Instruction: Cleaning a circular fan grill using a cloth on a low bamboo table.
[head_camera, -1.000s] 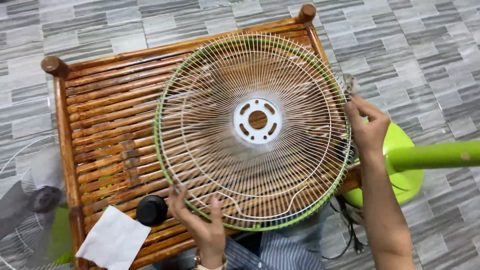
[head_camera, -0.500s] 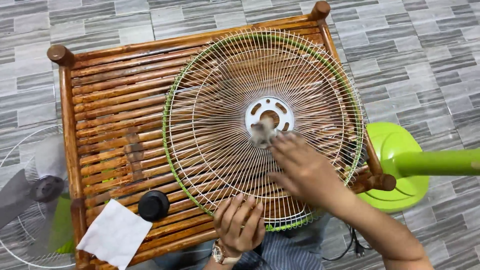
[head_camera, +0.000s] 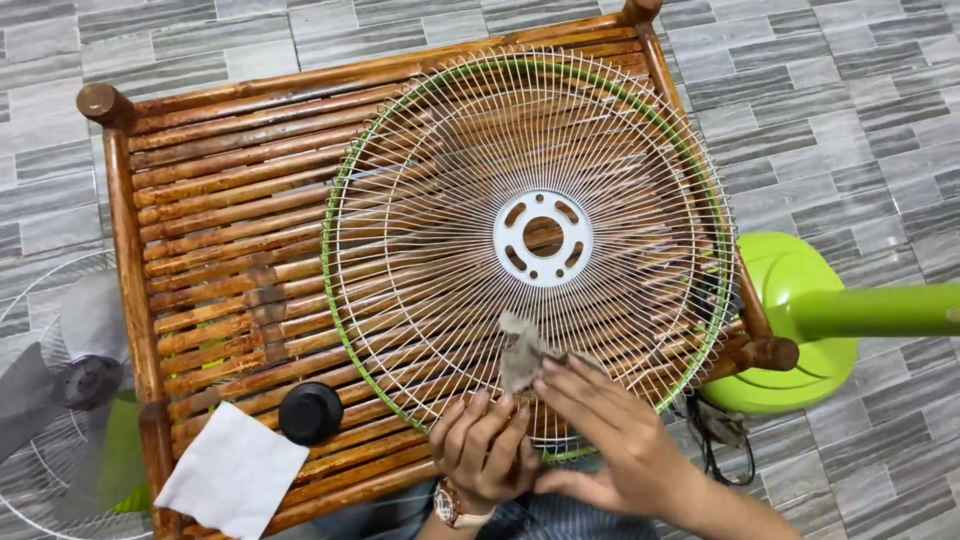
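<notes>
one fan grille (head_camera: 440, 190), two hands (head_camera: 485, 445), perhaps two cloths (head_camera: 230, 472)

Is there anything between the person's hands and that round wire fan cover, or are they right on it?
Nothing blocks them. The left hand grips the fan guard at its near rim. The right hand presses a dirty grey rag onto the wires, so only that rag lies between its fingers and the guard.

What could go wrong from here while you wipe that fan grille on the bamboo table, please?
The fan grille overhangs the bamboo table at its near edge, steadied only by the left hand, so it might tip or slide off. The right hand presses a dirty rag against thin wires; fingers or cloth could snag. The black cap sits near the edge and might roll off.
</notes>
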